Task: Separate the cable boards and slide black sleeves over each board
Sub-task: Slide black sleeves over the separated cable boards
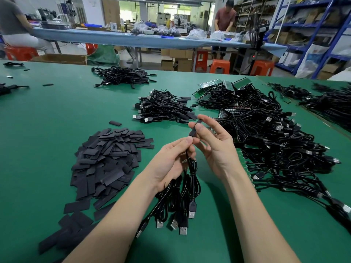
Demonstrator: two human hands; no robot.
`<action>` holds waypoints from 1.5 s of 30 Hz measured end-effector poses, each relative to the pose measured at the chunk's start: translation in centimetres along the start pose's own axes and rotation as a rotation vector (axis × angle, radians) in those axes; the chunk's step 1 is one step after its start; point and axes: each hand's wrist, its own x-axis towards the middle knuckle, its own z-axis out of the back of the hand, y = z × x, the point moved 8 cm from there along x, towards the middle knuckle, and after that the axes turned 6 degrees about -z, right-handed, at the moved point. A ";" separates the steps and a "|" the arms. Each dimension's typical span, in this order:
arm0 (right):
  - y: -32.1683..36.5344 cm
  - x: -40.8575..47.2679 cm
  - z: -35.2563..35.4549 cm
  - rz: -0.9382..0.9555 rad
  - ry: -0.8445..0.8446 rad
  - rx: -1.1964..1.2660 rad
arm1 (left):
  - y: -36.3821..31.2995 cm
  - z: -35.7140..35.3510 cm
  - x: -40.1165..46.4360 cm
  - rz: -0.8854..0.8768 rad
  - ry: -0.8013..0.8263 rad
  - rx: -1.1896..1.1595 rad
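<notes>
My right hand pinches a black sleeve between thumb and fingers, held upright over the end of a cable. My left hand grips that cable just below the sleeve and holds a bundle of black USB cables whose plugs hang toward me. The board inside the sleeve is hidden. A heap of loose black sleeves lies left of my hands. A big tangle of cables with green boards lies to the right.
Two piles of sleeved cables lie further back, one just beyond my hands and one near the far edge of the green table. More cables at far right. Two people work at a blue table behind.
</notes>
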 end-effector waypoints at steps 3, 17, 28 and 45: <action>-0.3 0.0 0.1 -0.027 -0.008 0.029 | 0.1 0.1 0.1 0.001 0.000 -0.001; 0.1 -0.1 0.4 -0.043 -0.010 0.007 | 0.0 0.0 0.2 -0.016 0.006 0.036; 2.3 0.0 4.0 0.132 -0.299 0.172 | 0.9 0.0 0.2 0.069 0.036 0.472; 0.8 0.4 3.2 0.034 -0.267 0.113 | 1.0 0.8 0.7 0.068 -0.040 0.311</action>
